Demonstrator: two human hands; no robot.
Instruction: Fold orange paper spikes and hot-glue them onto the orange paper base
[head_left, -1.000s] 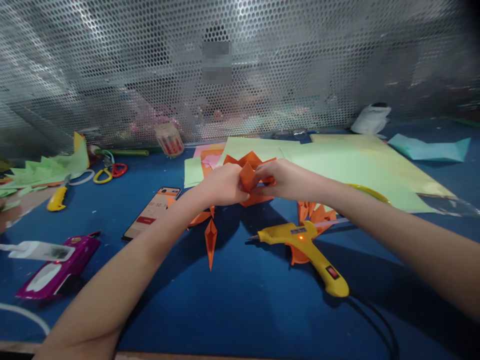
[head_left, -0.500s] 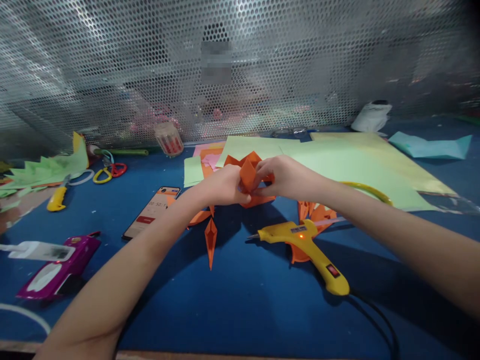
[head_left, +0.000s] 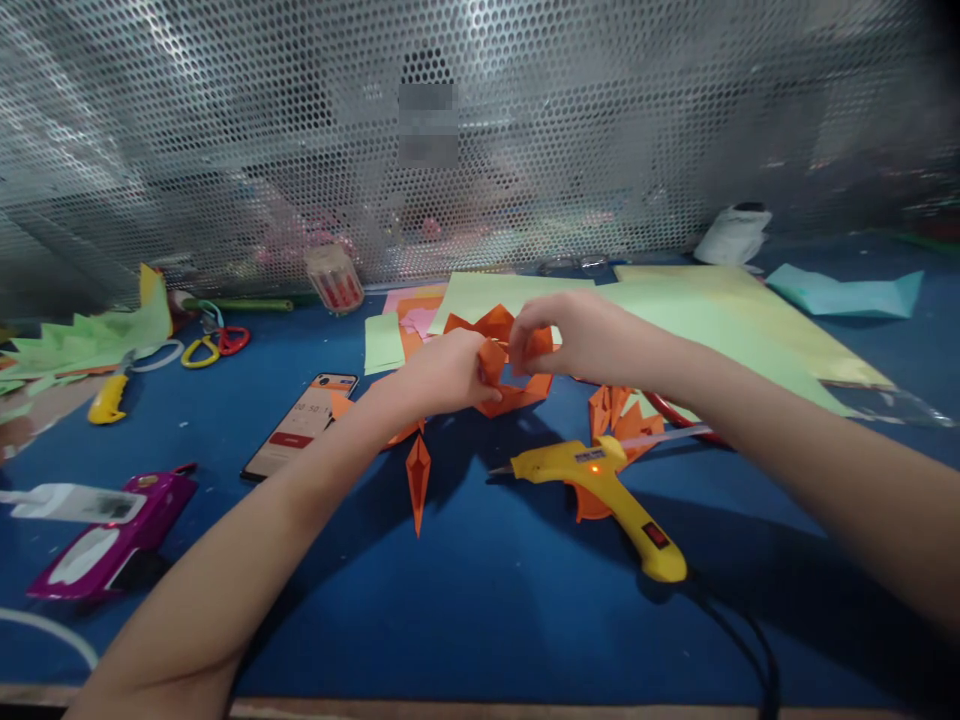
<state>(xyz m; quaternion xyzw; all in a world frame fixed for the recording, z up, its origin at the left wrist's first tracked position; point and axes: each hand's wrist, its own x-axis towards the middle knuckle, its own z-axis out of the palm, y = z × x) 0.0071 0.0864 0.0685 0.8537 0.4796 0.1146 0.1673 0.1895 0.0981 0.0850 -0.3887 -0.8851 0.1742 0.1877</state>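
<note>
An orange folded-paper ring (head_left: 525,392) with pointed tips is held just above the blue table. My left hand (head_left: 454,372) pinches its left side between thumb and fingers. Just over the ring's right part is my right hand (head_left: 551,335), its fingers curled and thumb apart, with nothing seen between them. A slim orange folded piece (head_left: 418,480) lies nearer to me, left of centre. To the right rests a yellow glue gun (head_left: 592,468) with its small light lit, its nozzle pointing left. More orange folded pieces (head_left: 637,435) lie behind it.
A phone (head_left: 300,425) lies left of my left forearm. Farther left are scissors (head_left: 217,345), a yellow cutter (head_left: 109,398) and a purple tool (head_left: 112,540). Green paper sheets (head_left: 697,330) lie at the back, near a jar (head_left: 334,278). The glue gun's black cord runs toward the front edge.
My right hand has let go of the orange folded paper and lifted slightly, its fingers opening. My left hand still holds the ring. The view has shifted a little.
</note>
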